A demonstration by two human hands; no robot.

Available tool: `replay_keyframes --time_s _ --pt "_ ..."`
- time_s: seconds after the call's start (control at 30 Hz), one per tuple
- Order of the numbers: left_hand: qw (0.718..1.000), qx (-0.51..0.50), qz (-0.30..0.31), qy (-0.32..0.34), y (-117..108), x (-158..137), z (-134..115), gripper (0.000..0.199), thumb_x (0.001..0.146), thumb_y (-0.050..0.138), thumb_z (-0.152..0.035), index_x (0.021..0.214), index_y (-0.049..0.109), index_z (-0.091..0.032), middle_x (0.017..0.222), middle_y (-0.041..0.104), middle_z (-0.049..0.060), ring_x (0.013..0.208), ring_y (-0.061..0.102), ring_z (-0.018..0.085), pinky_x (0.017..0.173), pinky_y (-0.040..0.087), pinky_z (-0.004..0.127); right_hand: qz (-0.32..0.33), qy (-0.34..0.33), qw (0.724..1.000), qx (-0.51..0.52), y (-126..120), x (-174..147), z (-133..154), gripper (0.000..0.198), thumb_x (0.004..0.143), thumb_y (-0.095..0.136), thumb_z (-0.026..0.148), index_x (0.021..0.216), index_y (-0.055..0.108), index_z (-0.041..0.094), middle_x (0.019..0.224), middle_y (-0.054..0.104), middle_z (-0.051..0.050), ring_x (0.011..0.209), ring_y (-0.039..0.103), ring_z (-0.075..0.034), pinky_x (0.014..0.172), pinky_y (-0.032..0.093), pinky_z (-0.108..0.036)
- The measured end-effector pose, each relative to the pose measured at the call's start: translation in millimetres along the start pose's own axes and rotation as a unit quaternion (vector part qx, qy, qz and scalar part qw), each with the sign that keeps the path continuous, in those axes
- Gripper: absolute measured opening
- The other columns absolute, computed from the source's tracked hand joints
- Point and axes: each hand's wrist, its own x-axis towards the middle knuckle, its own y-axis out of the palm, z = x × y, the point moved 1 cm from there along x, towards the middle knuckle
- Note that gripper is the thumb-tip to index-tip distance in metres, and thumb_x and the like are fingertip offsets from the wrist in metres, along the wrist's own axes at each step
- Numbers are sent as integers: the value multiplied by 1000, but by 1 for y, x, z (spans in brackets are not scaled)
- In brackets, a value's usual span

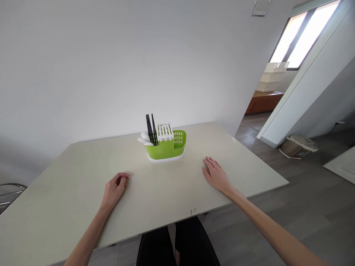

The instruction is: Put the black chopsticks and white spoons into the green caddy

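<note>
My left hand (115, 186) rests on its side on the table, fingers curled toward the thumb, with nothing visible in it. Flat on the tabletop to the right lies my right hand (215, 174), fingers stretched out and holding nothing. Between and beyond both hands stands a green utensil holder (163, 150) on a white base, touched by neither. Black chopsticks (150, 129) stand upright in its left part, beside several white spoons (145, 137) leaning left. A white slotted rack (165, 132) sits over the middle. The holder's right part is an open basket with grid-like holes.
The pale table (80, 177) meets a plain wall (124, 66) at the back. My legs (183, 244) are under its front edge. A metal chair back (11, 194) shows at left. On the floor at right stands a bin (298, 146); stacked clear boxes (271, 77) are beyond.
</note>
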Motion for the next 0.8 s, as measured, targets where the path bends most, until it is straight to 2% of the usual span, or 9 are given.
replay_keyframes --time_s 0.27,0.47,0.8 --pt "1000 -12 -3 -11 -1 -2 -8 32 85 49 -45 92 71 -23 67 62 -2 63 56 18 65 44 29 7 -3 1000 -11 3 8 -1 59 109 29 47 157 51 19 167 45 -11 157 38 -27 129 30 -52" --pt "997 -66 -38 -33 -3 -7 -8 27 82 50 -39 91 70 -23 71 66 -1 64 58 18 65 46 29 12 1 1000 -16 2 7 -1 61 110 29 47 157 50 17 168 44 -12 158 37 -27 131 28 -51" --pt "997 -62 -25 -26 -1 -6 -6 31 83 50 -42 93 72 -22 76 71 1 70 63 19 70 48 30 24 12 999 -32 -5 6 5 61 110 29 47 158 50 16 168 44 -10 158 36 -25 132 28 -48"
